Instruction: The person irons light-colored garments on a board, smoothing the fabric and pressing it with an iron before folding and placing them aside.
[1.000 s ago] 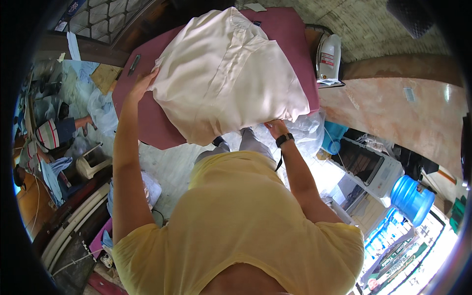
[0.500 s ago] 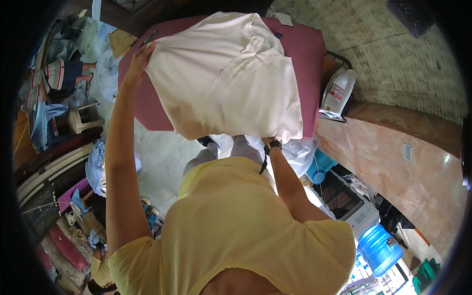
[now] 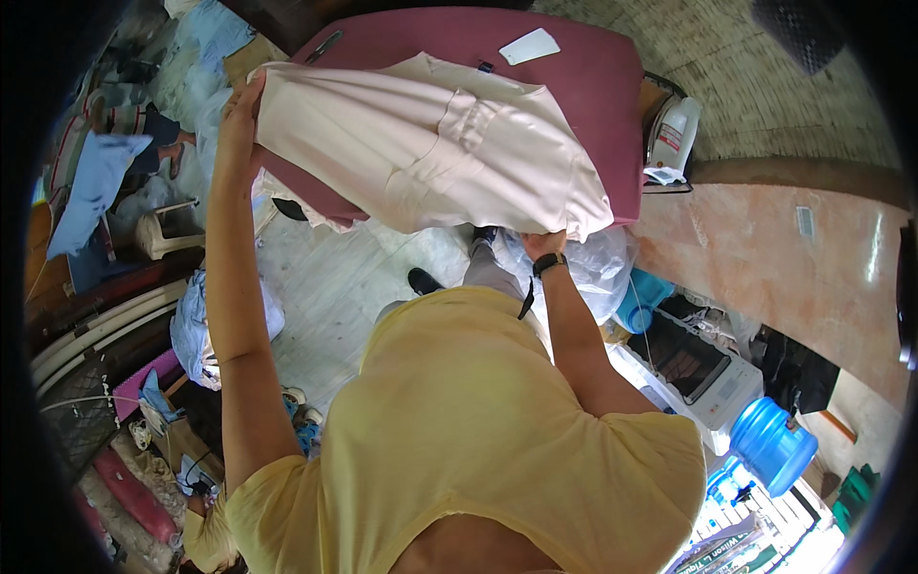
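A pale cream shirt (image 3: 421,153) lies stretched and creased over a maroon padded table (image 3: 598,105). My left hand (image 3: 247,100) is closed on the shirt's far left edge. At its near right edge my right hand (image 3: 545,245), with a dark watch on the wrist, grips the cloth; its fingertips are partly hidden by the fabric. Part of the shirt hangs below the table's near left edge. Beyond the shirt lie a white card (image 3: 529,46), a small dark clip-like item (image 3: 486,67) and a slim dark tool (image 3: 325,46).
A white plastic jug (image 3: 674,132) stands in a wire rack at the table's right end. Clear plastic sheeting (image 3: 598,273) and a blue container (image 3: 644,298) are below it. A large blue water bottle (image 3: 773,445) is lower right. Heaped clothes and another person's legs (image 3: 172,143) are at left.
The shirt has been drawn nearer and leftward, and its far part no longer covers as much of the table. More of the white card shows. Both hands keep their hold.
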Demonstrator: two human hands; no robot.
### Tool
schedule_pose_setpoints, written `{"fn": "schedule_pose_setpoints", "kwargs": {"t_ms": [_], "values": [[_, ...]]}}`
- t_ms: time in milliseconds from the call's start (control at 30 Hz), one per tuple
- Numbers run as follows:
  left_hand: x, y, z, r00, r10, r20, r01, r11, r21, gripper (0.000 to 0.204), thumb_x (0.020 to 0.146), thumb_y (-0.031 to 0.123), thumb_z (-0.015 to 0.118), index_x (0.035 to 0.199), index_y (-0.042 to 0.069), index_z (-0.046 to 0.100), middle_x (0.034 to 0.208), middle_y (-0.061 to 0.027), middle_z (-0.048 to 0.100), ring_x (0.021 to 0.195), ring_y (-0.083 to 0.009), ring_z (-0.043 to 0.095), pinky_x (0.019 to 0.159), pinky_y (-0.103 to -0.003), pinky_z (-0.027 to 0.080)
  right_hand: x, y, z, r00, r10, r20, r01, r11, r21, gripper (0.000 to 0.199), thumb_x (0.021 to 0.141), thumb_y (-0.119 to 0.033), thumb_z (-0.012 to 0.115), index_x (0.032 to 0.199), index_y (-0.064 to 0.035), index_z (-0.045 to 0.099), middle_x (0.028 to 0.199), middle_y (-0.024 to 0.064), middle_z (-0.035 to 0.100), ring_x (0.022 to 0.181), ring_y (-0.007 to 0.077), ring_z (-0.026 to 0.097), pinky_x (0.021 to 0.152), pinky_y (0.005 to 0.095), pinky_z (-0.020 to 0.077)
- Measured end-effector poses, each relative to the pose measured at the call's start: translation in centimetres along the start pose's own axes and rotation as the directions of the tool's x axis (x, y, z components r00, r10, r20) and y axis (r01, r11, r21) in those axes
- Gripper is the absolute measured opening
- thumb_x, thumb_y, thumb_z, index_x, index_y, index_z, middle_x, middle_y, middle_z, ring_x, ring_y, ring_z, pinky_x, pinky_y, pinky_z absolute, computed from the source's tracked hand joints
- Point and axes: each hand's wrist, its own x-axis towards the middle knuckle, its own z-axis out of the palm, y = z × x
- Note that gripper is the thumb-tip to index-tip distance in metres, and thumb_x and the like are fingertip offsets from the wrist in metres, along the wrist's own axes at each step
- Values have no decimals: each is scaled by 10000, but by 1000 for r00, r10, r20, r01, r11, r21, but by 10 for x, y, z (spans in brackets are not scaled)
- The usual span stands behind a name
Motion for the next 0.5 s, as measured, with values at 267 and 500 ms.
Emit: {"fn": "schedule_pose_setpoints", "kwargs": {"t_ms": [267,500], "values": [[-52,-7,-81,984,133,-118,-143,986,-84,230,982,224,526,1104,43,599,992,-46,665,888,-136,642,771,-282,509,-115,20,-2,960,223,169,-205,972,-117,352,837,-491,600,902,-146,612,862,45,652,639,208,609,697,375,522],[-93,-10,-99,986,121,-116,-123,992,-10,238,983,234,525,1097,37,595,982,-44,660,866,-127,636,764,-270,504,-88,57,-5,970,11,-245,-56,982,-180,680,799,-288,762,1278,-27,357,1193,187,387,1013,367,541,858,501,510]]}}
